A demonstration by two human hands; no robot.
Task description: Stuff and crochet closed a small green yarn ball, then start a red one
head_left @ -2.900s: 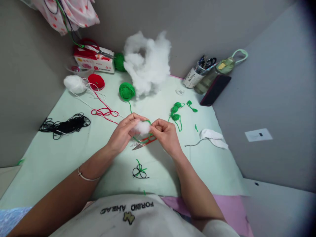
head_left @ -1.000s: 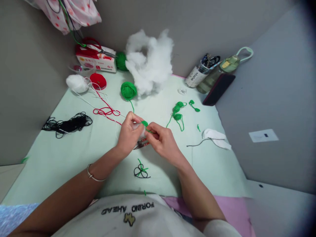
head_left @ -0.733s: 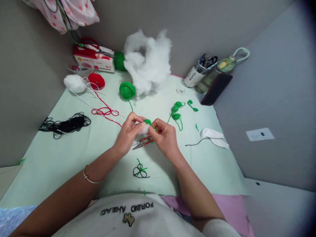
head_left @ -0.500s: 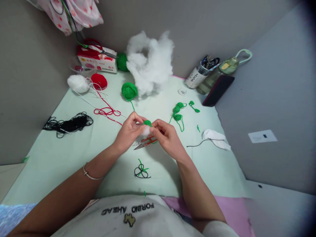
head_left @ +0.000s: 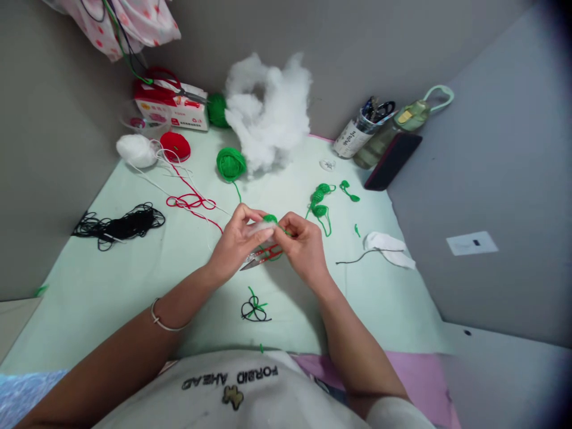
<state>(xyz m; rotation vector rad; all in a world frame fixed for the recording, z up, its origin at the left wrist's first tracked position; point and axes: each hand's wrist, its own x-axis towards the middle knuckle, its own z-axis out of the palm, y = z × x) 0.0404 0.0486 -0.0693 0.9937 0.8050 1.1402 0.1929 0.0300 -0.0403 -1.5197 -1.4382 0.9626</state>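
Note:
Between my two hands is a small green crochet piece (head_left: 270, 218) with a tuft of white stuffing (head_left: 263, 227) against it. My left hand (head_left: 236, 238) pinches the stuffing and the left side of the piece between thumb and fingers. On the other side, the fingers of my right hand (head_left: 302, 243) are closed on the green piece's edge; the fingertips partly hide it. Just below the hands lie red-handled thread snips (head_left: 263, 256), blades toward the left. Nearer my body is a loose tangle of black and green yarn ends (head_left: 255, 310).
A heap of white stuffing (head_left: 268, 113) and a green yarn ball (head_left: 231, 164) stand at the back. To the left are black yarn (head_left: 120, 226) and red yarn (head_left: 175, 146). Small green crochet pieces (head_left: 320, 193), a phone (head_left: 393, 161) and a bottle (head_left: 379, 143) are on the right.
Both hands stay over the snips. My right fingers have shifted slightly on the green piece, and the white tuft now lies flatter, stretched under my left thumb. The view has tilted slightly.

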